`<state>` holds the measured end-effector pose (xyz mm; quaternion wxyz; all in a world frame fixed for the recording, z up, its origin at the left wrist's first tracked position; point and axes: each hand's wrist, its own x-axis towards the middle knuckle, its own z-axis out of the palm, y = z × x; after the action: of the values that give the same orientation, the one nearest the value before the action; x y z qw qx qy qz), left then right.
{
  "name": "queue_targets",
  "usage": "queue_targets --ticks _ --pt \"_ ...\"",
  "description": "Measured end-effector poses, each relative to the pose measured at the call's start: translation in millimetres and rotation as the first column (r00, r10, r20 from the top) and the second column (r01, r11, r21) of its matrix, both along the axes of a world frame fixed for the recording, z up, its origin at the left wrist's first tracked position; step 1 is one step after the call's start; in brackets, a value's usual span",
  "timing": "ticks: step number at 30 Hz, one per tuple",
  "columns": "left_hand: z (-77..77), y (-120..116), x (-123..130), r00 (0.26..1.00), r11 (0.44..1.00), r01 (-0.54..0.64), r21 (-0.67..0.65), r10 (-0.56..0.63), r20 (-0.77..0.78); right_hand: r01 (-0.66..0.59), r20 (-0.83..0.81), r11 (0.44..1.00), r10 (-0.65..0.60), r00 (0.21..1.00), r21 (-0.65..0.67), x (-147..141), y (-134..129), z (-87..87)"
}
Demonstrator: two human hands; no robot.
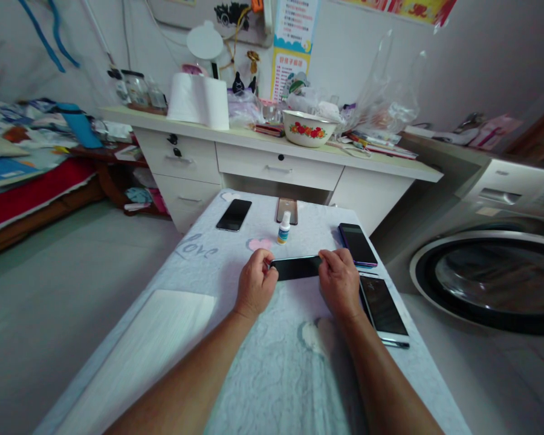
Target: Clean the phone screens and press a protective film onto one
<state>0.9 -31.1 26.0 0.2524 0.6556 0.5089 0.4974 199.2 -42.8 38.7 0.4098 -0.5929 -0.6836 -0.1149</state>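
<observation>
A dark smartphone (pixel 296 268) lies sideways between my two hands, above the cloth-covered table. My left hand (pixel 256 282) pinches its left end, and my right hand (pixel 340 279) grips the right end. Just beyond it stands a small white spray bottle (pixel 284 228) with a blue and yellow label. Behind the bottle is a clear brownish phone case (pixel 287 211). Another black phone (pixel 234 215) rests at the far left of the table. To the right of my right hand are a dark phone with a purple-blue edge (pixel 358 244) and a white-framed phone (pixel 384 306).
A pale, flat board or sheet (pixel 140 356) lies on the table's left side. Behind the table is a white desk (pixel 254 136) bearing a paper roll (pixel 198 101), a floral bowl (pixel 309 128) and plastic bags. A washing machine (pixel 503 199) stands at the right, a bed (pixel 31 193) at the left.
</observation>
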Motion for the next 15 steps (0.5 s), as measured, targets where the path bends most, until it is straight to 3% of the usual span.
queue_targets --ticks 15 --pt "-1.0 1 0 1.0 1.0 -0.013 -0.024 0.014 0.014 0.142 0.012 0.989 -0.142 0.99 -0.028 17 5 -2.4"
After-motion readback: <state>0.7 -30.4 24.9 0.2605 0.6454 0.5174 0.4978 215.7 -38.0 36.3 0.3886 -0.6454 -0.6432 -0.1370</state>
